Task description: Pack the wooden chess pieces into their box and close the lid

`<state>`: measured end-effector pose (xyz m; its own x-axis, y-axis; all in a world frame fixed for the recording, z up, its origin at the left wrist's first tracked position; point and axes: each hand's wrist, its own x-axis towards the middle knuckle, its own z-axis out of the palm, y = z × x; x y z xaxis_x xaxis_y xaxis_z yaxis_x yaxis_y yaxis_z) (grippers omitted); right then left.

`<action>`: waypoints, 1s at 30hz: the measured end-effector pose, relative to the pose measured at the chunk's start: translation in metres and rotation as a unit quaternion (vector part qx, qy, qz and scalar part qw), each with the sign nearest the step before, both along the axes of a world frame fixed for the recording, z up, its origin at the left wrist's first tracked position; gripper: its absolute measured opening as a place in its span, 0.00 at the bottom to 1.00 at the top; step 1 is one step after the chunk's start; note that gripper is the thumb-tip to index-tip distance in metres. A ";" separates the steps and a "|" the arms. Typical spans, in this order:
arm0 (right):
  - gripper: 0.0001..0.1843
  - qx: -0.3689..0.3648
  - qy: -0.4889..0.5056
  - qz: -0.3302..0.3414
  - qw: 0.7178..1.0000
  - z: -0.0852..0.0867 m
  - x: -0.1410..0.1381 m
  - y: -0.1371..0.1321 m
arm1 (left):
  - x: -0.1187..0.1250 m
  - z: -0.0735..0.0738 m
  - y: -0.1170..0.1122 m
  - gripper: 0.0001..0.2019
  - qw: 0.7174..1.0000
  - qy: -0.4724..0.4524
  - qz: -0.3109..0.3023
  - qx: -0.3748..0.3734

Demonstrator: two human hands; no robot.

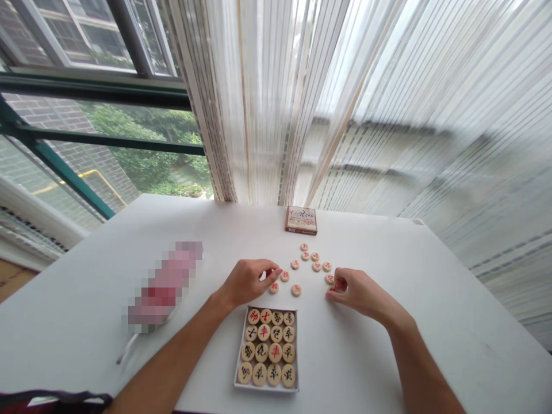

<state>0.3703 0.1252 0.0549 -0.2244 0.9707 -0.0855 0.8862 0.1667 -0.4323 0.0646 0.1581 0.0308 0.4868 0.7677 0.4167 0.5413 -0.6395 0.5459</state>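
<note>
Several round wooden chess pieces [315, 266] with red characters lie loose on the white table [431, 299]. My left hand [245, 282] rests just left of them, its fingers curled and pinched beside a piece [284, 276]. My right hand [357, 291] lies at the right of the group, fingers closed on a piece [330, 279]. In front of me a white tray [266, 387] holds several pieces in rows, marked in red and black.
A small brown box lid [301, 220] lies at the far side by the striped curtain [345, 103]. A blurred pink object [166, 286] lies on the left of the table. A window [86, 86] is at the far left.
</note>
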 end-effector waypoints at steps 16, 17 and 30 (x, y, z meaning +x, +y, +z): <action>0.06 0.129 0.220 0.110 0.961 0.006 -0.050 -0.012 | 0.005 0.005 -0.006 0.10 0.998 -0.049 -0.016 -0.040; 0.08 0.142 0.227 0.125 0.955 0.003 -0.054 -0.013 | 0.006 0.005 -0.007 0.10 0.997 -0.057 -0.022 -0.050; 0.11 0.212 0.305 0.141 0.918 -0.026 -0.084 -0.016 | 0.010 0.009 -0.011 0.11 0.965 -0.115 -0.074 -0.222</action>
<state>0.2859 0.1088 0.0292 -0.3533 0.7836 0.5111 0.3958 0.6202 -0.6773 0.0745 0.1476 0.0395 0.5395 0.8242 0.1722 0.2933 -0.3757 0.8791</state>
